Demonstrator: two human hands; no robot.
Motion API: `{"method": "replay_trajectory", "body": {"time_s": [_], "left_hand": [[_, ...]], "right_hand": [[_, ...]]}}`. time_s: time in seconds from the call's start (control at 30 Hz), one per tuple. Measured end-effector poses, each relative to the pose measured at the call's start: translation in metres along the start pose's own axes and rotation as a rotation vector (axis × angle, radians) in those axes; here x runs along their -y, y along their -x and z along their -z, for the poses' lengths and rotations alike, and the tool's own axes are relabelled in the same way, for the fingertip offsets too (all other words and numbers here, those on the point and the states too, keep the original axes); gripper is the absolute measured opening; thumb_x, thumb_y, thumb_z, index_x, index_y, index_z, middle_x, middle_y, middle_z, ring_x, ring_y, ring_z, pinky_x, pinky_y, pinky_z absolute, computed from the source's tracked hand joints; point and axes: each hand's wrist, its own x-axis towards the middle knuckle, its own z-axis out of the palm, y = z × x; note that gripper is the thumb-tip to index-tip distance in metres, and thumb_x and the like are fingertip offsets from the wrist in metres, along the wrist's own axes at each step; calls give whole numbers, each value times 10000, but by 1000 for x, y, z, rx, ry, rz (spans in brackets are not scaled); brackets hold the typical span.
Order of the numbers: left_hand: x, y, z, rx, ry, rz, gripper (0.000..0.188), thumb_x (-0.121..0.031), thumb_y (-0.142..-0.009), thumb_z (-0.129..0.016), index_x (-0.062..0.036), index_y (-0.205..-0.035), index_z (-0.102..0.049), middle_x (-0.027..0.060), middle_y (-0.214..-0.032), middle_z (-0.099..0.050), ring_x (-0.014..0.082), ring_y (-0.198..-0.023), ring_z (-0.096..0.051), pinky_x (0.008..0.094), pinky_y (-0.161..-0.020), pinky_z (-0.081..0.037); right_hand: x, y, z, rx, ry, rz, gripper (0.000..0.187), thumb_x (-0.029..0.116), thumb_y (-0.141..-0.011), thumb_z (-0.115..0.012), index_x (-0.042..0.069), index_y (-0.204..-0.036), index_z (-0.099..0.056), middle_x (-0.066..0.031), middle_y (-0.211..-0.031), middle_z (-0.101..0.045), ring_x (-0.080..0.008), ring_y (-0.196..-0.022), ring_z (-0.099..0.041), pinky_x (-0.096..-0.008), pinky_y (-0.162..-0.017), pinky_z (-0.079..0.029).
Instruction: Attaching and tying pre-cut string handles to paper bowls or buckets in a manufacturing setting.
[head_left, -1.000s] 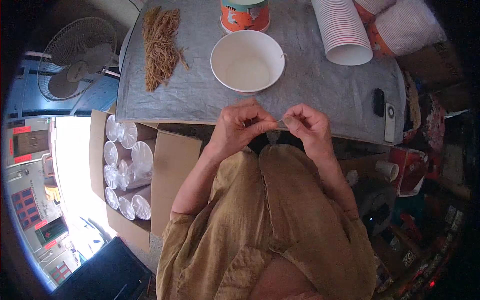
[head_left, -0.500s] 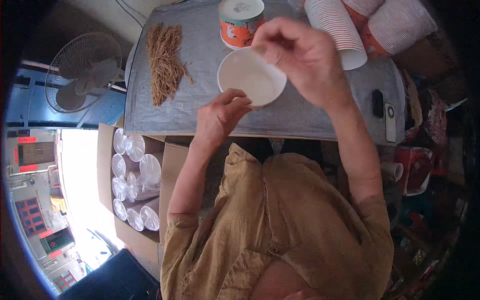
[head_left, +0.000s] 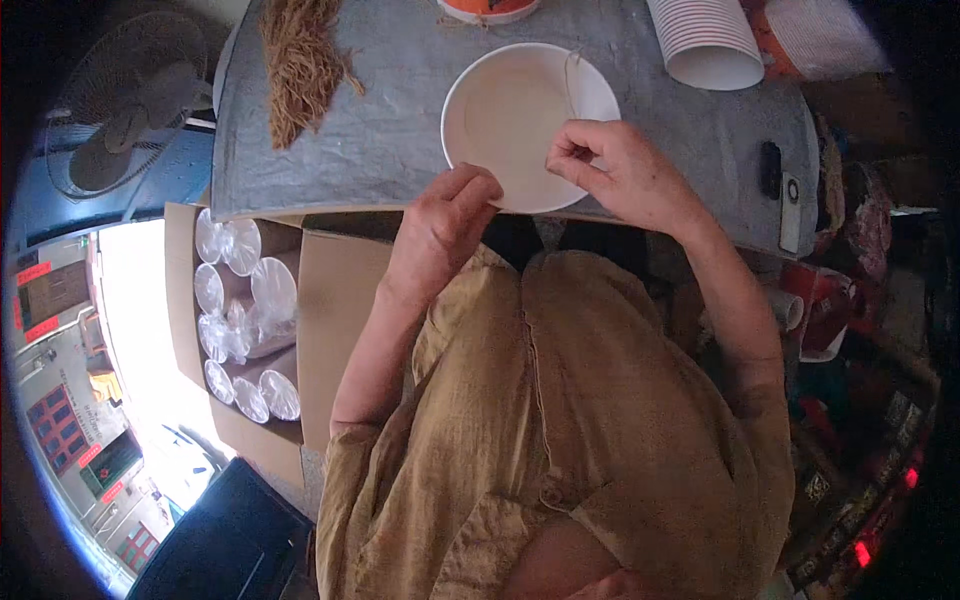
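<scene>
A white paper tub (head_left: 505, 110) stands at the table's near edge, its mouth tipped toward me. My left hand (head_left: 445, 225) is closed on its near left rim, thumb and fingers pinched together. Over the near right side of the mouth is my right hand (head_left: 625, 175), thumb and forefinger pressed together. What that pinch holds, if anything, is too small to make out. A thin pale strand (head_left: 572, 85) shows along the tub's far right inner wall. Beyond the tub, an orange printed tub (head_left: 488, 10) is partly cut off by the picture's upper edge.
Brown fibre strands (head_left: 298, 70) lie in a bundle on the grey-covered table (head_left: 390, 120). Nested paper tubs (head_left: 705, 40) lie at the far right. A dark object (head_left: 770, 170) and a white device (head_left: 791, 212) sit near the right edge. A carton (head_left: 340, 300) of plastic-wrapped stacks stands below left.
The view has shifted, and the white tub now appears larger and nearer. My right hand has come down from the far rim to the near right side. My left hand keeps its rim grip.
</scene>
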Motion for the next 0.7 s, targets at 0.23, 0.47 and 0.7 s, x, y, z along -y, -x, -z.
{"method": "replay_trajectory", "body": {"time_s": [0.23, 0.47, 0.7], "left_hand": [[-9, 23, -11, -30, -24, 104, 193, 23, -820, -653, -78, -984, -636, 79, -1017, -645, 304, -906, -666, 380, -759, -565], [2, 17, 14, -62, -423, -138, 285, -40, -737, -699, -128, -1008, -712, 17, -1044, -674, 205, -885, -675, 326, -712, -570], [1, 25, -3, -91, -239, -127, 319, -5, -680, -695, -96, -985, -704, 41, -1004, -649, 230, -875, -667, 349, -724, -566]], "right_hand": [[5, 13, -25, 8, -1, 13, 132, 102, -943, -636, -27, -939, -609, -95, -834, -664, -162, -791, -637, -328, -760, -524], [5, 15, -26, 21, 60, -16, 114, 84, -934, -627, -26, -931, -599, -135, -805, -653, -165, -758, -632, -342, -718, -513], [3, 9, -48, -89, -172, 74, 87, 63, -890, -618, -20, -889, -591, -185, -769, -643, -348, -723, -667, -413, -657, -503]]}}
